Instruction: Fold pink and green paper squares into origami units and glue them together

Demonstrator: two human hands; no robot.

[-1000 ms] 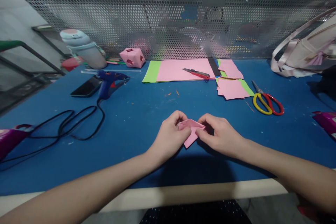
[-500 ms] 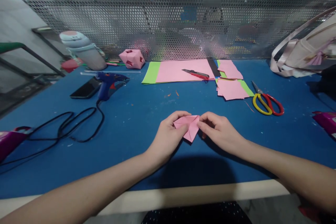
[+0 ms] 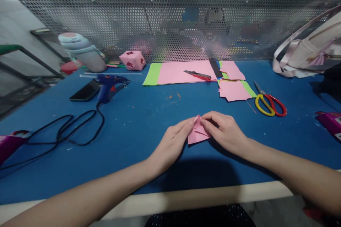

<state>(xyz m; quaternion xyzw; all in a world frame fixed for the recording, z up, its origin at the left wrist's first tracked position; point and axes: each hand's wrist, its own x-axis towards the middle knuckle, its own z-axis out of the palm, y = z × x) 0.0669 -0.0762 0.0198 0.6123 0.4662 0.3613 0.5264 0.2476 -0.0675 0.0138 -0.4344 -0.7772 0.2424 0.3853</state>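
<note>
Pinching between left hand (image 3: 170,142) and right hand (image 3: 226,128), with both closed on its peaked top, a small folded piece of pink paper (image 3: 198,136), over the front middle of a blue-topped table (image 3: 133,127). Showing farther back, at right, scissors (image 3: 263,95) with yellow and red handles; at left, a blue glue gun (image 3: 105,89) beside a dark rectangular phone (image 3: 84,91). Including beyond, a red-and-black utility knife (image 3: 198,75) on pink and green sheets (image 3: 173,71), a pink paper polyhedron (image 3: 134,61), and a grey perforated metal panel (image 3: 167,25).
</note>
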